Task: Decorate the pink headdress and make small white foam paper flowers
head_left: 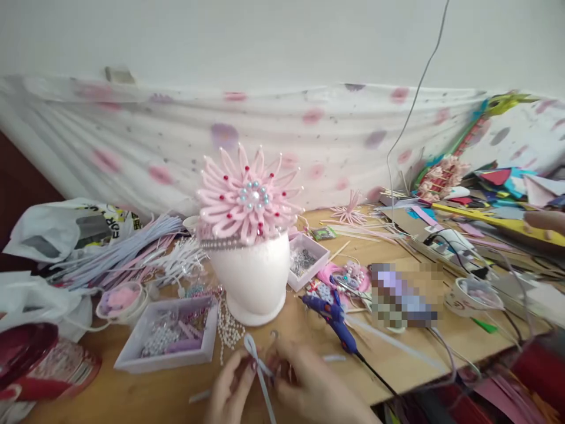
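A pale blue-white fuzzy strip (260, 368), bent into a small loop at its top, is held low in front of the white stand. My left hand (232, 383) pinches it from the left, just under the loop. From the right, my right hand (304, 380) has its fingers closed on the same strip near the crossing; motion blurs some of them. Behind the hands stands a white head-shaped stand (253, 282) bearing a large pink looped flower (251, 200) with a pearl centre. A blue glue gun (333, 324) lies right of my right hand.
A lilac tray (126, 356) of beads and a red container (53, 365) are on the left. Bundled strips (128, 244) lie behind them. A smaller tray (326, 257), a cup (474, 297) and cables are right of the stand. Another person's hand (547, 222) shows at the right edge.
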A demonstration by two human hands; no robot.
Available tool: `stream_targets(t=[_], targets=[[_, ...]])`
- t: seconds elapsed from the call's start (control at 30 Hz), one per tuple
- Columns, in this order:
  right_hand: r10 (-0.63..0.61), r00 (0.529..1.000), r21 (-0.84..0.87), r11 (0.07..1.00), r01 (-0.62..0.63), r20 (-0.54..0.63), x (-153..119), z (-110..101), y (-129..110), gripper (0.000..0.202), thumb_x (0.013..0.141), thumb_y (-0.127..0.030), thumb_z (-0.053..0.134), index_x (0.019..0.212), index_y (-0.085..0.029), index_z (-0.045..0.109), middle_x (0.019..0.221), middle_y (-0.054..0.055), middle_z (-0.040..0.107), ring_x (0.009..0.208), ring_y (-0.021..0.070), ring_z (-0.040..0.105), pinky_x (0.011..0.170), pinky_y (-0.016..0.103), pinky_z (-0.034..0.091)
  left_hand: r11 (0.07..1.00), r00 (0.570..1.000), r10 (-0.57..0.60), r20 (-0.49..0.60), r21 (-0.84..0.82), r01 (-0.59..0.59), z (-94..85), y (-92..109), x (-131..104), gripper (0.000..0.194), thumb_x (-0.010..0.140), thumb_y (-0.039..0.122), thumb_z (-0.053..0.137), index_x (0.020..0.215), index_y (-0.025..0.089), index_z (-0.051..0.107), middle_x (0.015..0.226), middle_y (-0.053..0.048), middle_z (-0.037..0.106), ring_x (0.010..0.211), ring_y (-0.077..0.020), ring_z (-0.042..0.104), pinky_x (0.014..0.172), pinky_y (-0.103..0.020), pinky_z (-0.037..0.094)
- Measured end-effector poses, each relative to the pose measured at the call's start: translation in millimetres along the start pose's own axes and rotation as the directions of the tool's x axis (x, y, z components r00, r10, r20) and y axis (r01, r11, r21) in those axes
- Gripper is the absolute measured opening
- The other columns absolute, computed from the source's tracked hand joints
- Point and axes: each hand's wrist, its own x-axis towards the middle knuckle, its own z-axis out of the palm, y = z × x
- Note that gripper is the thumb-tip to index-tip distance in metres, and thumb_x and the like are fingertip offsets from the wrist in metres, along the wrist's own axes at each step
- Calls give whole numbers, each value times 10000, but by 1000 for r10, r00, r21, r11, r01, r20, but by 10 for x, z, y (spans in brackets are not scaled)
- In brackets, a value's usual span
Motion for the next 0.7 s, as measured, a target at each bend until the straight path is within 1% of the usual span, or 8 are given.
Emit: stream_targets(t=[0.07, 0.13, 0.27, 0.37, 0.43, 0.5, 0.6, 0.7], targets=[[-128, 991, -45, 991, 126, -40, -30, -16, -59, 120, 782, -128, 509, 871, -172, 577, 718, -10, 580, 623, 114, 497, 558, 211, 346, 998, 997, 67, 31, -24, -66, 28, 116, 31, 461, 649, 593, 744, 906, 210, 741, 927, -86, 751, 970, -297, 677, 897, -390, 542], [-196, 978, -81, 978, 190, -77, -78, 23, -52, 72, 829, -150, 504, 864, -174, 562, 697, -13, 561, 614, 117, 491, 552, 217, 334, 991, 992, 120, 29, -54, -119, 76, 159, 10, 437, 650, 565, 757, 862, 184, 719, 881, -83, 741, 898, -268, 679, 840, -360, 549], [-289, 945, -139, 953, 268, -155, -189, 147, 22, 59, 872, -181, 519, 844, -174, 571, 696, -7, 584, 612, 120, 498, 552, 224, 319, 973, 979, 202, -25, -113, -203, 142, 90, -94, 370, 695, 520, 748, 775, 167, 670, 757, -41, 697, 751, -196, 640, 728, -293, 531], [-359, 914, -128, 932, 340, -187, -231, 192, 59, 92, 876, -216, 547, 814, -167, 594, 674, -16, 576, 588, 107, 471, 549, 224, 310, 959, 967, 246, -60, -129, -252, 141, 50, -143, 400, 664, 541, 763, 737, 163, 656, 703, -23, 664, 708, -182, 616, 699, -283, 522], [-378, 906, -50, 926, 375, -192, -218, 193, 79, 130, 877, -261, 566, 806, -162, 612, 652, -26, 559, 567, 98, 442, 534, 222, 303, 951, 957, 284, -62, -106, -289, 127, 61, -150, 407, 664, 555, 755, 716, 166, 651, 667, -13, 644, 683, -178, 609, 691, -285, 520], [-359, 918, 103, 920, 378, -170, -174, 173, 94, 174, 854, -316, 605, 791, -155, 622, 617, -39, 533, 545, 89, 414, 513, 218, 287, 940, 942, 333, -35, -67, -335, 108, 92, -136, 385, 692, 543, 737, 700, 169, 644, 651, -7, 637, 675, -174, 606, 682, -279, 511], [-299, 947, 375, 869, 322, -119, -78, 117, 102, 236, 771, -365, 688, 741, -140, 622, 595, -49, 513, 533, 74, 384, 502, 209, 255, 923, 922, 385, 37, -40, -383, 82, 134, -83, 353, 720, 503, 726, 696, 162, 638, 643, -5, 628, 657, -163, 586, 651, -262, 479], [-254, 963, 508, 821, 262, -86, 7, 80, 107, 269, 705, -371, 735, 706, -137, 602, 575, -57, 488, 516, 62, 359, 493, 201, 230, 914, 912, 405, 58, -51, -403, 72, 138, -26, 335, 729, 471, 730, 699, 152, 633, 641, 1, 608, 646, -147, 556, 639, -247, 450]])
